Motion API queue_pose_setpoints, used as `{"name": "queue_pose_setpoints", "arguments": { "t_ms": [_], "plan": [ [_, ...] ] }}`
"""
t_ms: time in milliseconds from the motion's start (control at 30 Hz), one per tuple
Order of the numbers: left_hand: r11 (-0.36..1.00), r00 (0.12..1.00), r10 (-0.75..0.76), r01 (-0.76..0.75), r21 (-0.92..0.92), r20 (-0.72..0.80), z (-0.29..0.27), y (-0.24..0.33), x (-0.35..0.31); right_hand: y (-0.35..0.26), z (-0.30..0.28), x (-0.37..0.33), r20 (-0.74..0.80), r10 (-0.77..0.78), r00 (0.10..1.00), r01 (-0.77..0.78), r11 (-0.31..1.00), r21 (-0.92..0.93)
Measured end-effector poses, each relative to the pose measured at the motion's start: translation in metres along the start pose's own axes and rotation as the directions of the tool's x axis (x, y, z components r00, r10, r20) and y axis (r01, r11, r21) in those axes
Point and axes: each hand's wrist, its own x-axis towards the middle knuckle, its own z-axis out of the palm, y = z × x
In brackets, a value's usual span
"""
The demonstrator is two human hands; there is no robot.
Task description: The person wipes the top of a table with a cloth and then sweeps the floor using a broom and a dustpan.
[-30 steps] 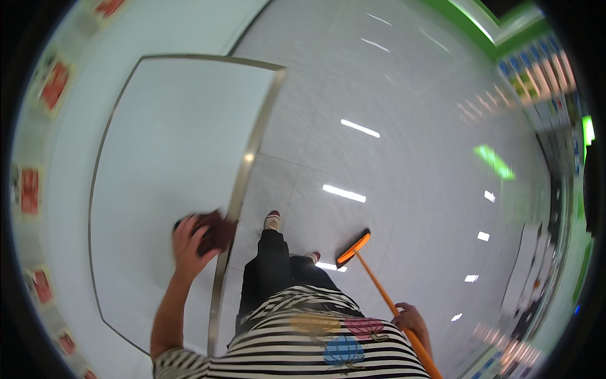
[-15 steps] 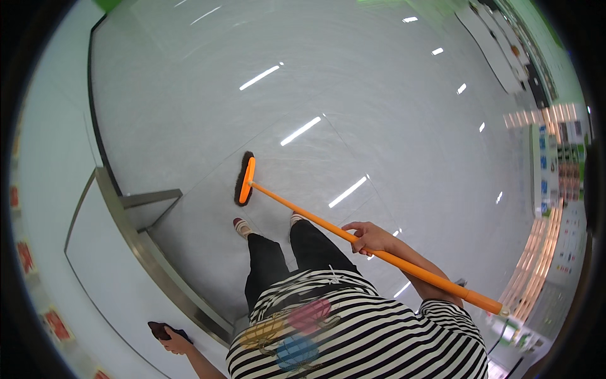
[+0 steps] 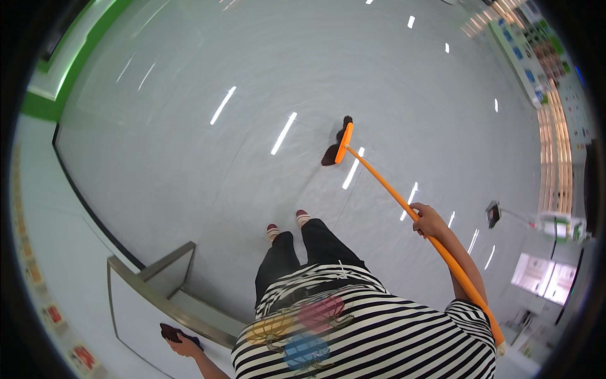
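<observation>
Amid wide flr, R hand has broom head well off tbl edge

Orange broom, striped black-white shirt, black trousers, grey floor, seemingly brown cloth

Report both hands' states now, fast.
Left hand: closed, holding a dark brown, soft crumpled cloth.
Right hand: closed around a long, round orange pole.

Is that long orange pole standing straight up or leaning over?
Leaning: the orange pole slants from its dark-fringed head, ahead of the feet, back through the right hand.
</observation>
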Motion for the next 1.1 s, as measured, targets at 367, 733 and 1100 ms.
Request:
{"name": "queue_pose_setpoints", "arguments": {
  "t_ms": [367, 733, 1100],
  "plan": [
    [0.489, 0.444, 0.756, -0.872, -0.036, -0.481, -0.021, 0.189, 0.137, 0.143, 0.089, -0.087, -0.048, 0.007, 0.999, 0.049, -0.111, 0.993],
    [-0.298, -0.860, 0.087, 0.459, -0.837, -0.503, -0.296, 0.448, -0.372, 0.233, 0.184, -0.037, 0.063, 0.021, 0.998, 0.006, -0.974, 0.228],
    [0.303, -0.936, 0.346, 0.051, -0.952, 0.060, -0.312, 0.585, -0.445, 0.112, 0.223, 0.157, 0.254, 0.029, 0.967, -0.085, -0.901, 0.425]
  ]
}}
